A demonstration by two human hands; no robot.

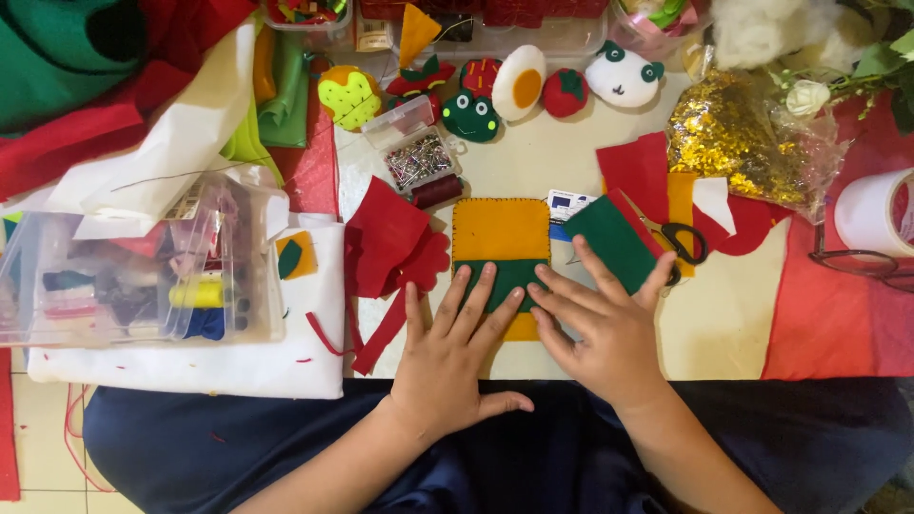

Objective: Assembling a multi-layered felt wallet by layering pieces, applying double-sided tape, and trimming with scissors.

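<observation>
A stitched yellow felt square [500, 230] with a dark green felt band [505, 274] across its lower half lies flat on the cream table surface. My left hand [449, 354] rests palm down with spread fingers on the green band and the square's lower edge. My right hand [600, 324] lies flat beside it, fingers spread, fingertips touching the right end of the green band and the lower corner of a loose green felt piece [609, 240]. Neither hand grips anything.
Red felt scraps [388, 249] lie left of the square. Black scissors [682, 244] sit on red and yellow felt at right. A clear box of threads [143, 276], a pin box [415, 152], felt toys [519, 84], gold sequins [733, 133] and a tape roll [871, 211] surround the area.
</observation>
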